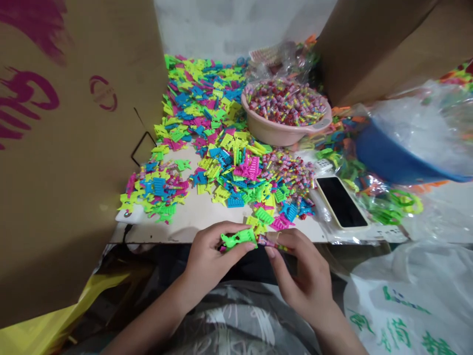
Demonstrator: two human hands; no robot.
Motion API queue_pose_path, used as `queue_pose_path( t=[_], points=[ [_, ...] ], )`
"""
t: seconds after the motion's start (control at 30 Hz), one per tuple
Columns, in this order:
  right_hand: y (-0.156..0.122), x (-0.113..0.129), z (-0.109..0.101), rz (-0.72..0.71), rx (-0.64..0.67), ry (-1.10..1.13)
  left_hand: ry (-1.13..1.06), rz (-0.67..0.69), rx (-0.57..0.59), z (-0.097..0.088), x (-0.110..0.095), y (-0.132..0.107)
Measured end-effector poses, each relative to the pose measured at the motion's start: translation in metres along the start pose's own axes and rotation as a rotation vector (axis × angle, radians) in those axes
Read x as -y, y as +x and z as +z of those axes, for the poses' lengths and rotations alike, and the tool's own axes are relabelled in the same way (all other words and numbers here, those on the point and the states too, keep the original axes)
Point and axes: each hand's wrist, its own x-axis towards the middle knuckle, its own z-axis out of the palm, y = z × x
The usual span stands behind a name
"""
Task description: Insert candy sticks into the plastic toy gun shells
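Observation:
My left hand (214, 251) grips a small green plastic toy piece (238, 238) with a figure shape at one end and a slatted part at the other. Between the fingertips of my right hand (301, 264) is a small wrapped candy (271, 242) in a pink printed wrapper. Its end meets, or nearly meets, the right side of the green piece; I cannot tell whether it sits inside. Just beyond my hands lies a heap of yellow, blue, pink and green plastic pieces (236, 167). Beside that heap is a pile of loose wrapped candies (290, 170).
A pink basin (275, 133) of wrapped candies stands behind. On the right are a phone (343, 203), a blue tub (395, 155) and a white bag (414, 301). A tall cardboard box (77, 148) walls off the left; another box (399, 49) is at back right.

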Motion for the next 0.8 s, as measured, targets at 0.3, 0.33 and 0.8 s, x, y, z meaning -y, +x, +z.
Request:
queue_pose_path(
  t=[0.3,0.33,0.8],
  points=[
    [0.004,0.001,-0.011,0.124,0.129,0.155,-0.146,-0.150,0.139,-0.007,0.001,0.001],
    [0.005,-0.001,-0.012,0.161,0.166,0.204,-0.175,-0.209,0.177,-0.007,0.002,0.002],
    [0.004,-0.013,0.000,0.425,0.251,0.539,-0.212,-0.267,0.397,-0.009,0.010,0.004]
  ],
)
